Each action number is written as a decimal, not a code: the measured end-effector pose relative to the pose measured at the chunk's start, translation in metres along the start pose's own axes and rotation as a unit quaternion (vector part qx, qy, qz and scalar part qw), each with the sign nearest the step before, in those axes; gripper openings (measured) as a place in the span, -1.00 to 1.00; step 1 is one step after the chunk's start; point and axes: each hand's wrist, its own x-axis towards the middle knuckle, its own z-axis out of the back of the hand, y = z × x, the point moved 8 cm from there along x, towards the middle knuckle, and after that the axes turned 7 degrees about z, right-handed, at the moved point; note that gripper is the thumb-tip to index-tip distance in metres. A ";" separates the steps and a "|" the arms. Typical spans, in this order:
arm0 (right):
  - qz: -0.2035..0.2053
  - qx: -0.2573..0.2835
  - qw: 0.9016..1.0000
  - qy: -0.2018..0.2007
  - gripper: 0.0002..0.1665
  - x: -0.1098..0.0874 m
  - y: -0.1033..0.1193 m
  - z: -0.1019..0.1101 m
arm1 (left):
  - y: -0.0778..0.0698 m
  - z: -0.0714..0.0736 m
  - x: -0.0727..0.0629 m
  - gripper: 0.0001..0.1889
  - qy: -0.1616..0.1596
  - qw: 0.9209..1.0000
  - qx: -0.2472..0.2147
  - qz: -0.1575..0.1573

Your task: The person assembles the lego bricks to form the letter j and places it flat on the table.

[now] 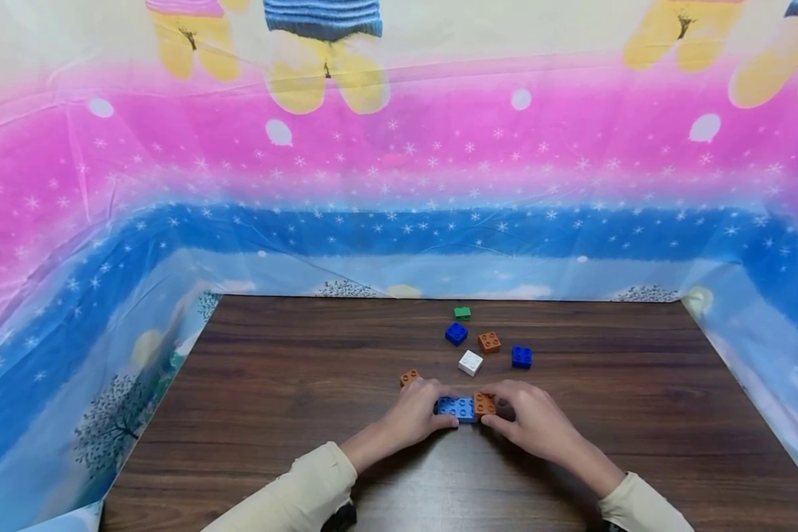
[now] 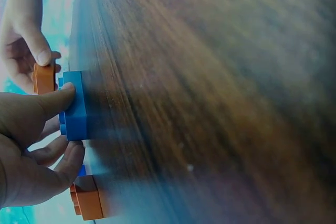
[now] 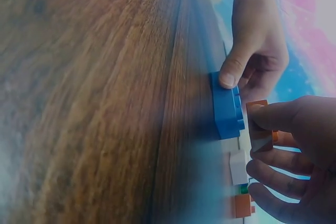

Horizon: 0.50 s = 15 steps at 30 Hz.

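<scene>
A long light blue toy brick [image 1: 457, 408] lies studs up on the table, and my left hand [image 1: 412, 408] grips its left part, the thumb on the near side. My right hand [image 1: 532, 417] pinches a smaller orange brick [image 1: 484, 404] at the blue brick's right end. Both wrist views show that orange brick [image 3: 260, 129] raised off the table, a little higher than the blue brick [image 2: 76, 108]. A gap shows between the two bricks in the right wrist view. Just beyond my left hand sits another orange brick [image 1: 408, 377], partly hidden by the fingers.
Farther back stand loose bricks: white [image 1: 470, 363], dark blue [image 1: 456, 333], orange [image 1: 489, 341], a second dark blue one [image 1: 522, 357] and green [image 1: 462, 313]. The brown wooden table [image 1: 273, 369] is bordered by a printed cloth [image 1: 399, 170] at the back and sides.
</scene>
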 end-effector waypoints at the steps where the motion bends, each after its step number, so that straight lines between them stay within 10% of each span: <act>1: 0.001 -0.001 1.000 0.002 -0.52 0.001 0.001 -0.001 | 0.000 0.000 0.000 -0.62 0.000 1.000 0.000 0.001; 15: 0.013 -0.008 1.000 0.001 -0.49 0.004 0.001 -0.006 | 0.001 0.000 0.000 -0.61 -0.003 1.000 -0.007 0.000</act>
